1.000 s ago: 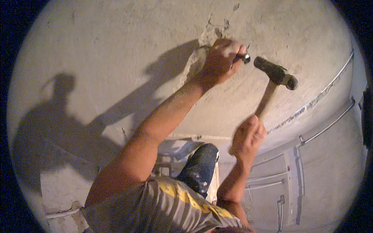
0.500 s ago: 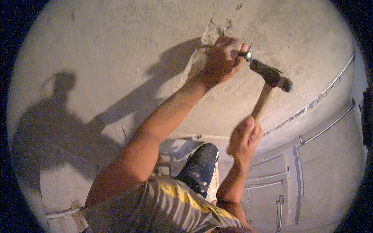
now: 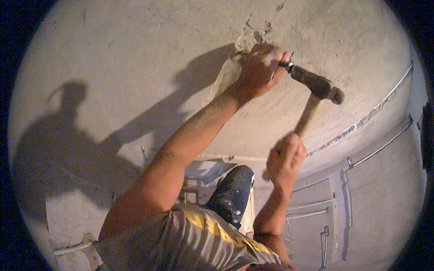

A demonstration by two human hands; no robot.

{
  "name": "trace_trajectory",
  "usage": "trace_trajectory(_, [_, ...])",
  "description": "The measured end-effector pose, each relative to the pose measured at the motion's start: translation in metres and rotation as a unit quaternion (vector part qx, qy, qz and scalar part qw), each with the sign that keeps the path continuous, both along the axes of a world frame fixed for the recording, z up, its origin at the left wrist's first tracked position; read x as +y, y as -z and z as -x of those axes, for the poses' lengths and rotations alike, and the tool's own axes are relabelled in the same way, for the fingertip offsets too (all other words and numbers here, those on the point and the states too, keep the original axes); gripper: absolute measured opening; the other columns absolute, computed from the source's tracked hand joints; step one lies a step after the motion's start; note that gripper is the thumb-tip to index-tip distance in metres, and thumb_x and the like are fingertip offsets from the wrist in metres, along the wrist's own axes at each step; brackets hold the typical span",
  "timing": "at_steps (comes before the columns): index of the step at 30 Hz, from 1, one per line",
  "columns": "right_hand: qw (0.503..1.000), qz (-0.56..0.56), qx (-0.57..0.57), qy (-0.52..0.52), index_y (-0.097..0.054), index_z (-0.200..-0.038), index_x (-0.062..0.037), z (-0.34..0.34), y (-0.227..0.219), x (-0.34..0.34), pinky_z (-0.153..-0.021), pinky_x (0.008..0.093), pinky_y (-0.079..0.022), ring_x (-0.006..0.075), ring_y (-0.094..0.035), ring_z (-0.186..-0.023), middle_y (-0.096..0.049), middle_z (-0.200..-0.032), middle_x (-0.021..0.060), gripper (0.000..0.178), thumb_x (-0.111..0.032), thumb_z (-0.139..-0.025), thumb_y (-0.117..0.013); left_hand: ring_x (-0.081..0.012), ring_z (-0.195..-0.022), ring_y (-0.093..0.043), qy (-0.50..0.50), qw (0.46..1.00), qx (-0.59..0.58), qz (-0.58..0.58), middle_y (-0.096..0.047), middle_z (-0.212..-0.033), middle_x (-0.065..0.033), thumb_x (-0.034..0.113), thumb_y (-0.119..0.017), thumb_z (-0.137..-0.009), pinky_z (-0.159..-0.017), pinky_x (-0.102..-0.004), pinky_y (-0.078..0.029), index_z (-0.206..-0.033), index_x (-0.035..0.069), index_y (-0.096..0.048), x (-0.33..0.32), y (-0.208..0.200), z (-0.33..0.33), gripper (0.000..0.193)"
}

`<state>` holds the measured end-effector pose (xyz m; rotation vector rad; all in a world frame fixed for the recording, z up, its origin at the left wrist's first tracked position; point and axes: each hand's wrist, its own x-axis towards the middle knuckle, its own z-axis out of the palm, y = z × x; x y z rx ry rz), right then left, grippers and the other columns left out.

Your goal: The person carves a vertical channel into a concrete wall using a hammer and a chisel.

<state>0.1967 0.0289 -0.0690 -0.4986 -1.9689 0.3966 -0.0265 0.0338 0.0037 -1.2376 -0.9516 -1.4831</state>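
Observation:
Raised to the plaster wall, my left hand (image 3: 261,68) is closed round a metal chisel (image 3: 287,66). Only its butt end shows past my fist; the working tip is hidden behind the hand. A jagged strip of chipped plaster (image 3: 226,74) runs beside and above that hand. My right hand (image 3: 286,158), lower and further right, grips the wooden handle of a hammer (image 3: 312,84). The dark hammer head meets, or nearly meets, the chisel's butt; I cannot tell whether they touch.
Rough plaster wall (image 3: 149,49) fills the upper view, with my shadow on its left. A rough-edged groove (image 3: 357,126) crosses the wall at right. Several metal pipes (image 3: 382,147) run along the right-hand wall. My bent knee (image 3: 233,192) shows below, and a pale pipe (image 3: 74,248) at lower left.
The hammer head and my right hand have shifted slightly. My left hand stays on the chisel in nearly the same place.

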Motion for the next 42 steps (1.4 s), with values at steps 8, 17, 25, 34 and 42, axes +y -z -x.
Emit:
trace_trajectory(8, [0.819,0.046,0.488,-0.298,-0.06,-0.091,-0.0092,-0.138,-0.057,-0.025,-0.048,0.0386,-0.045,0.0202,-0.049,-0.05,-0.054,-0.065,0.004,0.046,-0.054,-0.092,-0.05,-0.0392,-0.083,-0.062,0.023,0.993,-0.094,0.062,-0.064,-0.087,-0.0168,0.014,-0.064,-0.083,-0.075,-0.0469,-0.05,-0.091,0.005,-0.062,-0.014,-0.003,0.006,0.012])
trace_trajectory(17, [0.948,0.266,0.105,-0.139,-0.052,-0.083,-0.0056,-0.018,0.007,0.006,-0.049,0.0306,-0.042,0.0149,-0.049,-0.052,-0.053,-0.062,0.007,0.041,-0.04,-0.103,-0.043,-0.0383,-0.081,-0.062,0.063,0.996,-0.052,0.046,-0.063,-0.081,-0.0174,0.024,-0.062,-0.088,-0.072,-0.0456,-0.049,-0.087,0.004,-0.061,-0.007,0.003,0.011,0.02])
trace_trajectory(25, [0.817,0.366,0.32,-0.308,-0.042,-0.086,-0.0117,-0.039,0.017,-0.008,-0.033,0.0254,-0.031,0.0102,-0.033,-0.039,-0.038,-0.059,0.0002,0.041,-0.05,-0.097,-0.053,-0.0351,-0.07,-0.063,0.053,0.959,0.149,0.233,-0.063,-0.076,-0.0147,0.02,-0.065,-0.085,-0.065,-0.0436,-0.049,-0.079,0.005,-0.059,-0.018,0.034,0.026,0.017])
trace_trajectory(34, [0.804,0.376,0.35,-0.3,-0.044,-0.083,-0.0115,-0.05,0.031,-0.012,-0.025,0.0255,-0.024,0.0094,-0.027,-0.03,-0.035,-0.05,0.0006,0.049,-0.058,-0.096,-0.048,-0.0327,-0.059,-0.058,0.121,0.958,0.142,0.217,-0.054,-0.063,-0.0123,0.014,-0.065,-0.085,-0.059,-0.0431,-0.047,-0.071,0.003,-0.054,-0.03,0.079,0.003,0.02])
trace_trajectory(42, [0.759,0.392,0.4,-0.333,-0.046,-0.092,-0.0108,-0.05,0.022,-0.018,-0.025,0.0245,-0.028,0.0089,-0.031,-0.031,-0.038,-0.051,0.0008,0.046,-0.056,-0.096,-0.049,-0.0327,-0.061,-0.057,0.028,0.99,0.096,0.102,-0.052,-0.063,-0.0123,0.009,-0.064,-0.084,-0.06,-0.0424,-0.046,-0.068,0.003,-0.048,-0.042,0.013,-0.014,0.023])
